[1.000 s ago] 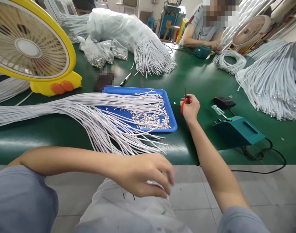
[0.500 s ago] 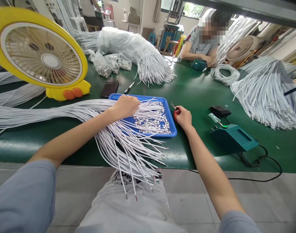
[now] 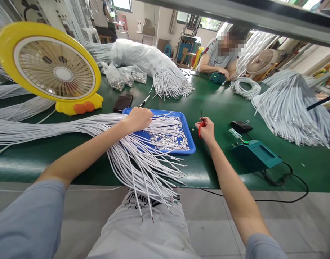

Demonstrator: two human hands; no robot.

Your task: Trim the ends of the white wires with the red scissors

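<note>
My left hand point(image 3: 139, 118) is closed on white cables point(image 3: 165, 124) at the left part of a blue tray point(image 3: 191, 142). Small silvery metal pieces point(image 3: 169, 140) lie in the tray beneath and beside the cable ends. More cables point(image 3: 143, 162) from the same bundle fan out over the table's front edge, their tips showing coloured wire ends. To the right of the tray my right hand point(image 3: 207, 130) grips red-handled scissors point(image 3: 201, 126), with the blades pointing up and away from me. A tiny light piece point(image 3: 192, 129) lies between the scissors and the tray.
A yellow fan point(image 3: 62, 72) stands at the left. Behind the tray are a dark phone point(image 3: 123, 103), a pen point(image 3: 145, 101), bags of metal parts point(image 3: 116, 77) and a wrapped cable bundle point(image 3: 165, 72). At right sit a teal device point(image 3: 257, 154) and more cables point(image 3: 291, 111). A co-worker point(image 3: 219, 57) sits opposite.
The scissors have turned from pointing up-left to nearly straight away from me, and their blades look closer together. My left hand keeps its place on the cables. The whole view has shifted slightly.
</note>
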